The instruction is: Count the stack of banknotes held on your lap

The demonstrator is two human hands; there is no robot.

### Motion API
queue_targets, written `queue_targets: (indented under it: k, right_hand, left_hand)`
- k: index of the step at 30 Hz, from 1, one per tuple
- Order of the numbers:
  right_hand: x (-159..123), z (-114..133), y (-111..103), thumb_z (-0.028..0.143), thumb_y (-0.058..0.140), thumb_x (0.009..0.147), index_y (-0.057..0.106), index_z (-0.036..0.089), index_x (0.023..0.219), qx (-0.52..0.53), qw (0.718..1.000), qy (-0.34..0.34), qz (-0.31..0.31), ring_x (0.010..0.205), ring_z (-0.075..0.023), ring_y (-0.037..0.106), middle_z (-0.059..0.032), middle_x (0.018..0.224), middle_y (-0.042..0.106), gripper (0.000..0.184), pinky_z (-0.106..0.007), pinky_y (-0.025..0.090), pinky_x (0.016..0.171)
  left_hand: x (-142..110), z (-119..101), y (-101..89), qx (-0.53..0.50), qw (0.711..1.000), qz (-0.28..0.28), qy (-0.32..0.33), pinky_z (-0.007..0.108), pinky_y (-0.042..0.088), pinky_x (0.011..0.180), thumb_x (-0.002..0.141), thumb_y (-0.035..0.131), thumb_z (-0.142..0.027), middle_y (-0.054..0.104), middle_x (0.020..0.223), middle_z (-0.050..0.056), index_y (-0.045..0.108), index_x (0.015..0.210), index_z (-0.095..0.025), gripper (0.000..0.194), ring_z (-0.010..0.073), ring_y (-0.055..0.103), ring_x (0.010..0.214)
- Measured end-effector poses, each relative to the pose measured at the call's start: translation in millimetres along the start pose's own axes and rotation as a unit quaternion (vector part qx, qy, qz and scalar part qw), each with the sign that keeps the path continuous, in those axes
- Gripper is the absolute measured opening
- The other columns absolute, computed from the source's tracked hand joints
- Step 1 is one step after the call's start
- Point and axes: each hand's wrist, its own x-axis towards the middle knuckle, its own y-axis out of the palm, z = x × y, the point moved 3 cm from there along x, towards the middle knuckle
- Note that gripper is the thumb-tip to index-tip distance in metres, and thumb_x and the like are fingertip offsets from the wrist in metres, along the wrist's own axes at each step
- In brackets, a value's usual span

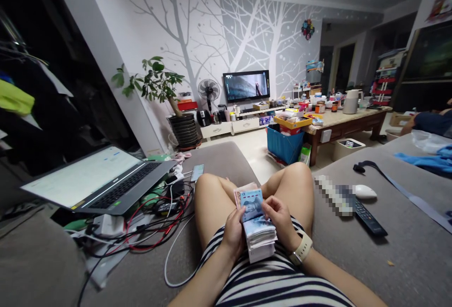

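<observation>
Banknotes (259, 234) sit in a thick stack on the striped lap, between the crossed knees. Left hand (233, 232) wraps the stack's side, fingers curled and thumb pressed on top. Right hand (278, 215), with a pale watch (302, 249) at the wrist, pinches the upper bluish note, bent upward. On the grey sofa (406, 231), a remote (367, 216) and a white mouse (365, 192) lie to the right; an open laptop (99, 180) rests above tangled cables (155, 231) to the left. Farther off stand a potted plant (169, 104), a lit television (246, 85) and a cluttered coffee table (348, 123).
</observation>
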Motion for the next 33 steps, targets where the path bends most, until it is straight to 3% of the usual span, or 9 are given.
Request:
queue_targets:
  k: [7, 15, 26, 33]
  right_hand:
    - [5.1, -8.8, -6.2, 0.049, 0.074, 0.073, 0.052, 0.019, 0.077, -0.031, 0.998, -0.001, -0.062, 0.063, -0.0135, 0.043, 0.0038, 0.068, 0.048, 0.037, -0.025, 0.039, 0.060]
    - [4.5, -12.8, -7.7, 0.053, 0.068, 0.077, 0.049, 0.020, 0.065, -0.020, 0.999, 0.023, -0.045, 0.059, -0.0125, 0.037, 0.0045, 0.061, 0.043, 0.040, -0.025, 0.034, 0.055]
    - [0.6, -3.1, -5.7, 0.050, 0.070, 0.078, 0.058, 0.018, 0.071, -0.007, 0.998, -0.002, -0.057, 0.063, -0.0149, 0.047, 0.0016, 0.065, 0.053, 0.035, -0.026, 0.040, 0.059]
    - [1.1, -3.1, -5.1, 0.048, 0.070, 0.079, 0.059, 0.018, 0.073, 0.005, 0.998, -0.007, -0.055, 0.064, -0.0152, 0.049, 0.0011, 0.066, 0.056, 0.033, -0.026, 0.041, 0.060]
  left_hand:
    - [-4.6, -0.2, 0.6, 0.001, 1.000, 0.011, -0.021, 0.040, 0.054, 0.081, 0.063, 0.076, -0.025, 0.077, 0.093, 0.012, 0.072, 0.097, -0.011, 0.037, 0.0303, 0.071, 0.089]
    - [-3.2, 0.6, 0.3, 0.004, 1.000, 0.000, -0.015, 0.039, 0.053, 0.082, 0.062, 0.076, -0.029, 0.077, 0.091, 0.012, 0.073, 0.092, -0.010, 0.036, 0.0297, 0.071, 0.090]
    - [0.0, 1.4, -1.5, -0.008, 1.000, -0.021, 0.016, 0.037, 0.054, 0.079, 0.062, 0.073, -0.031, 0.076, 0.076, 0.007, 0.073, 0.076, -0.013, 0.023, 0.0280, 0.071, 0.086]
    - [-1.6, 1.7, -2.3, 0.008, 1.000, -0.025, 0.006, 0.038, 0.054, 0.077, 0.062, 0.072, -0.029, 0.076, 0.074, 0.006, 0.073, 0.080, -0.013, 0.024, 0.0280, 0.071, 0.083]
